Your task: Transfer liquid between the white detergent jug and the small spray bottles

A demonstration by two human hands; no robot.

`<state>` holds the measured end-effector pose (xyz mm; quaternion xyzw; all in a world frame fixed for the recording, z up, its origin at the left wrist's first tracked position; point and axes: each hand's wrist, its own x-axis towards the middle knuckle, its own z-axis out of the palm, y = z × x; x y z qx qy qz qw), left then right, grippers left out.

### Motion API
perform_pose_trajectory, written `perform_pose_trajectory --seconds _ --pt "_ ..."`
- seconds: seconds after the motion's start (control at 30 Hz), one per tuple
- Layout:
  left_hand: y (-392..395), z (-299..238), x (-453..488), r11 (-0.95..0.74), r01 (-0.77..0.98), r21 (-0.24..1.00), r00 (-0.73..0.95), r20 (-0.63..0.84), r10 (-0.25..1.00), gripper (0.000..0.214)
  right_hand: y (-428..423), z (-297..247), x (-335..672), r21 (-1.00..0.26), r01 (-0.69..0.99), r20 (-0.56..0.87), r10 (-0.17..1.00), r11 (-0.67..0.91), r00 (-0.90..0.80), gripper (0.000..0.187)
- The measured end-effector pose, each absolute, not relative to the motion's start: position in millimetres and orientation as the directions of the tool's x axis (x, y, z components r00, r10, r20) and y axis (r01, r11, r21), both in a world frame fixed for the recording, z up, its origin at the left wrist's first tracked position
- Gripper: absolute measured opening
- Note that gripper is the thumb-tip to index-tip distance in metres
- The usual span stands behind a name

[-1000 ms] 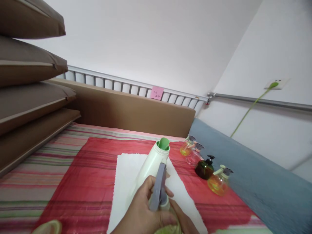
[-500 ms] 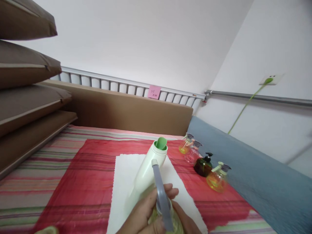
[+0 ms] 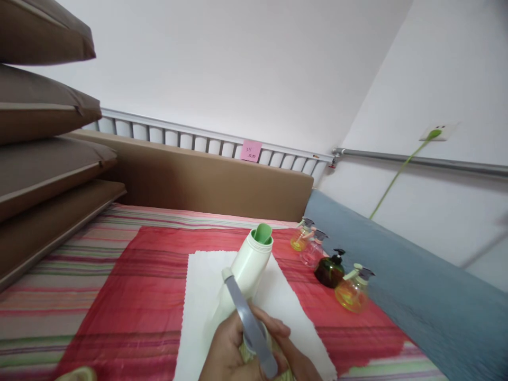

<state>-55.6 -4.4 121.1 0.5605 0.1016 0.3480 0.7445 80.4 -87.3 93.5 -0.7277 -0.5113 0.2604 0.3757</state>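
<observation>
Both hands are at the bottom centre around a clear, yellowish spray bottle, mostly hidden by fingers. Its grey spray head ends in a pale nozzle pointing forward and left. My left hand is closed about the bottle's neck, fingers reaching over behind the spray head. From the right, my right hand is closed on the bottle's side. Just beyond stands a tall white bottle, leaning in view, with a green scoop-like piece in its open mouth. It stands on a white sheet.
To the right stand an amber-yellow spray bottle, a dark pump bottle, a pink spray bottle and a yellow one on red cloth. Brown cushions rise at left. A yellowish round edge shows bottom left.
The spray head has swung left, its nozzle now in front of the white bottle's left side. Both hands have shifted slightly with it. The other bottles stay put.
</observation>
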Motion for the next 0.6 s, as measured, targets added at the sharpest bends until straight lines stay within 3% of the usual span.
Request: perform_pose_trajectory --seconds 0.13,0.23,0.33,0.5,0.6 --pt "-7 122 -57 0.015 -0.37 0.929 0.651 0.247 0.718 0.038 -88 94 82 -0.822 0.549 0.05 0.942 -0.15 0.332 0.048" --pt "-7 126 -66 0.061 -0.34 0.938 0.717 0.217 0.663 0.049 -92 97 83 -0.831 0.535 0.045 0.941 -0.151 0.335 0.045" --pt "-6 128 -68 0.115 -0.352 0.929 0.754 0.208 0.623 0.045 -97 98 81 -0.845 0.515 0.039 0.945 -0.142 0.324 0.043" --pt "-19 121 -51 0.154 -0.399 0.904 0.603 0.133 0.786 0.05 -109 94 80 -0.874 0.485 0.107 0.961 -0.032 0.257 0.059" --pt "-35 124 -44 0.185 -0.461 0.868 0.593 0.145 0.792 0.053 -117 95 81 -0.902 0.431 0.11 0.978 0.023 0.18 0.067"
